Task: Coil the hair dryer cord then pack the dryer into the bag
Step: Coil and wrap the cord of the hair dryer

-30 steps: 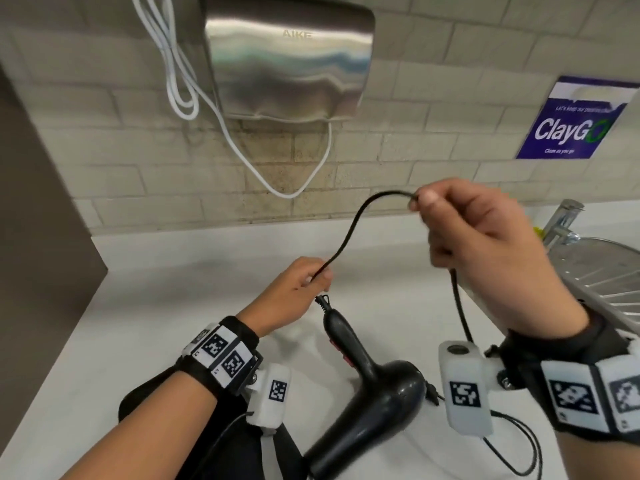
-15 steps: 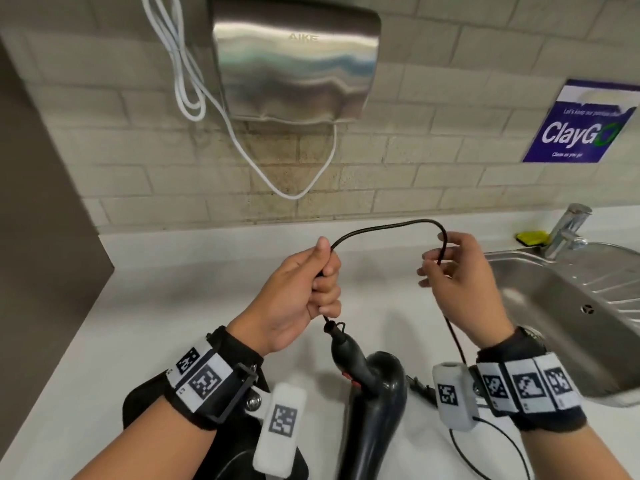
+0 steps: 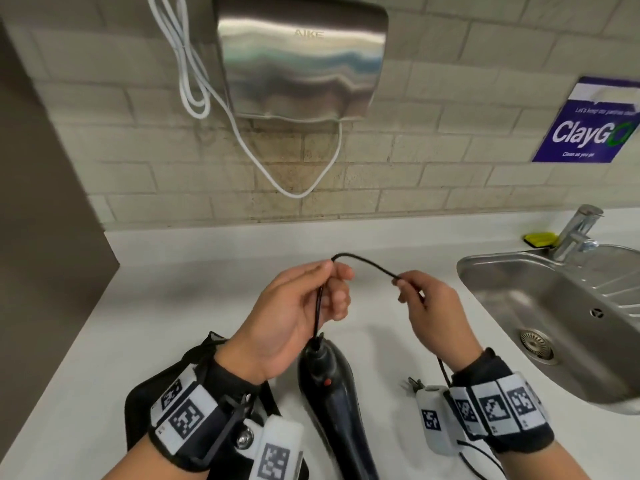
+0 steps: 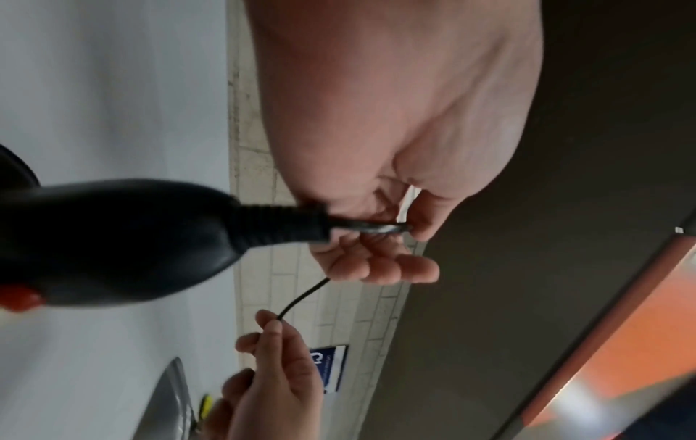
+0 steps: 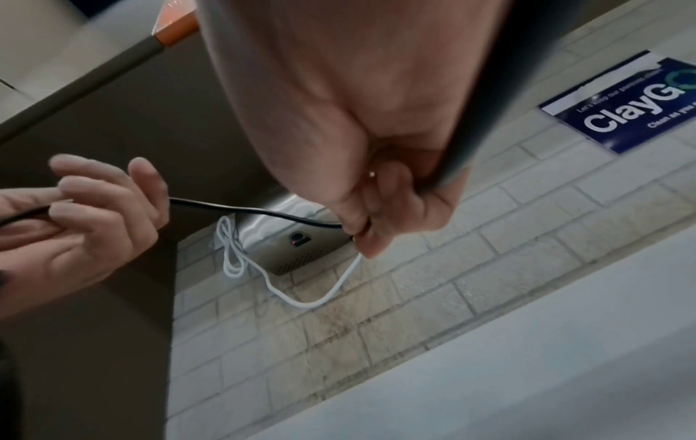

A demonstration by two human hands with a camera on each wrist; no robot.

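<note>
Head view: left hand [image 3: 294, 313] pinches the black cord [image 3: 367, 263] just above the hair dryer [image 3: 332, 393] handle, right hand [image 3: 433, 313] pinches it further along. Dryer lies on the white counter [image 3: 173, 289], black bag [image 3: 145, 410] beside it.

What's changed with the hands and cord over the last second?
The right hand has come down and in toward the left hand, shrinking the tall arc of cord to a short hump between them. The left hand has gathered a loop and holds it just above the hair dryer. Both hands still pinch the cord; the bag stays under the left wrist.
</note>
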